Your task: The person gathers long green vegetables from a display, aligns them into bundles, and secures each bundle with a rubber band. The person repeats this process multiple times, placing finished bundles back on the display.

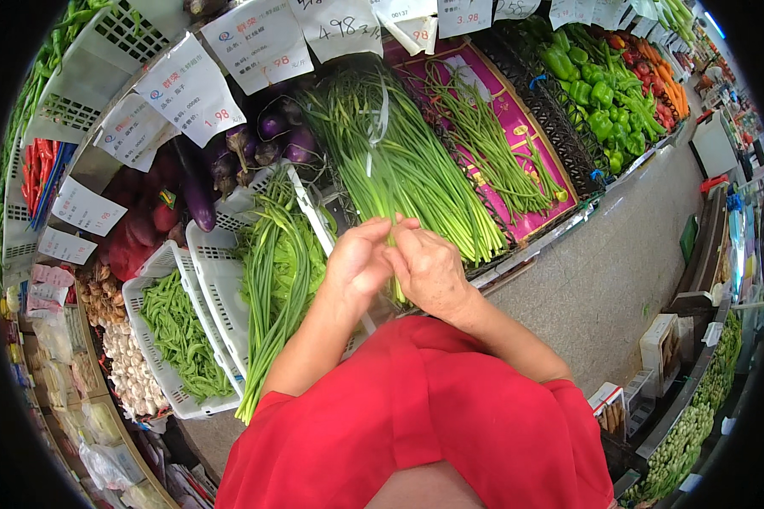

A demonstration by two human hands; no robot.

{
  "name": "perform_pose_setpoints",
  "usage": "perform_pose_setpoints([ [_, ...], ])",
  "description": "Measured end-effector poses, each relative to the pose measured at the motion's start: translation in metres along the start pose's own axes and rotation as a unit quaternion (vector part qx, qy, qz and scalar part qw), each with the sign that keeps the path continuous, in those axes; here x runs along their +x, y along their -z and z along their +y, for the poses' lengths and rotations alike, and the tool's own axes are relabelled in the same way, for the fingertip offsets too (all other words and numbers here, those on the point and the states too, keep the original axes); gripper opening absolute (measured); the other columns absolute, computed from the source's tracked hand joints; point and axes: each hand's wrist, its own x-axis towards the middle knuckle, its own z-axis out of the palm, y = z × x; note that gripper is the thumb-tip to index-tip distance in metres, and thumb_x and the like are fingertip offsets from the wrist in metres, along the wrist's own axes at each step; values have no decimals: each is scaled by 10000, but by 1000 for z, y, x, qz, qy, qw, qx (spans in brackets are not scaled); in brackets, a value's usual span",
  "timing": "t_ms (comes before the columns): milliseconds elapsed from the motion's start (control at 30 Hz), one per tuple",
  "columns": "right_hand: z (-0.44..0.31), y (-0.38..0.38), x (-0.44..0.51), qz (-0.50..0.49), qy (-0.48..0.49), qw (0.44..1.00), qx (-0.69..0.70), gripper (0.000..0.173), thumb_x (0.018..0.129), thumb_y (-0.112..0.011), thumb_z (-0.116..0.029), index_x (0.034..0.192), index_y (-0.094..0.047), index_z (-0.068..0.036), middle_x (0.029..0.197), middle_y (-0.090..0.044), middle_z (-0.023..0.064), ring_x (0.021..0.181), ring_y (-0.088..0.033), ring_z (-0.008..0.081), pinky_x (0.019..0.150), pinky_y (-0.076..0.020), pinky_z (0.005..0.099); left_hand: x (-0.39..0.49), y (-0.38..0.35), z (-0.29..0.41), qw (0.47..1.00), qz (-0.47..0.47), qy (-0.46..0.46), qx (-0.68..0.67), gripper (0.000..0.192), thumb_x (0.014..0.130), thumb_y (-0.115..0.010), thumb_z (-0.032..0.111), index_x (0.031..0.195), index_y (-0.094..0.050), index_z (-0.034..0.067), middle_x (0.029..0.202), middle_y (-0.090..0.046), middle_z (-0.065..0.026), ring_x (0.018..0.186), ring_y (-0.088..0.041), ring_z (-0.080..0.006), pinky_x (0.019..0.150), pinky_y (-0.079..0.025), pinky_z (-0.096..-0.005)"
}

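Note:
My left hand (360,256) is turned palm up, its fingers curled around a few thin green stalks (397,291). My right hand (431,268) pinches the same stalks from the other side, and both sets of fingertips nearly meet. The fingers hide part of the stalks. Just beyond my hands lies a large pile of long green stalks with slim buds (414,165), probably flowering chives. A clear plastic strip (379,121) crosses this pile. To the left, another bunch of long stalks (280,280) rests over leafy greens (305,254) and hangs past the basket's near edge.
White plastic baskets (213,261) stand at left, one with green pods (181,337). Eggplants (194,184) and garlic (130,369) lie farther left. Long beans (500,153) lie on purple card, with green peppers (601,95) beyond. Paper price tags (188,89) hang overhead. Grey floor (586,292) runs along the right.

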Motion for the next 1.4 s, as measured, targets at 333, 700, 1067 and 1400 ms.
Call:
perform_pose_setpoints([
  [333,31,36,-10,-12,-157,985,74,159,823,-615,-131,876,-624,18,735,-618,173,637,-607,288,587,-482,353,1,-11,55,995,-33,-1,-92,141,891,-416,106,902,-479,-20,633,-439,-5,478,-354,-86,398,-313,-239],
  [700,87,1,-56,-202,-263,940,-78,178,776,-605,-157,819,-634,14,792,-623,247,768,-612,403,695,-490,458,-44,-39,60,972,-218,-79,-33,362,949,-373,246,1007,-530,-75,579,-401,5,425,-329,-92,351,-286,-246],
  [1067,123,-18,-54,-296,-369,873,-123,207,690,-651,-162,751,-630,35,785,-653,216,709,-641,339,651,-514,413,-6,-1,9,998,-7,16,56,185,926,-475,227,798,-484,93,572,-375,48,436,-327,-74,385,-277,-230],
  [1400,40,3,-16,-103,-427,776,453,75,799,-643,-35,749,-593,-13,618,-542,-14,495,-417,23,437,-317,183,27,20,-17,992,106,13,66,153,931,-465,211,872,-443,71,692,-494,-54,568,-435,-148,479,-356,-278],
])
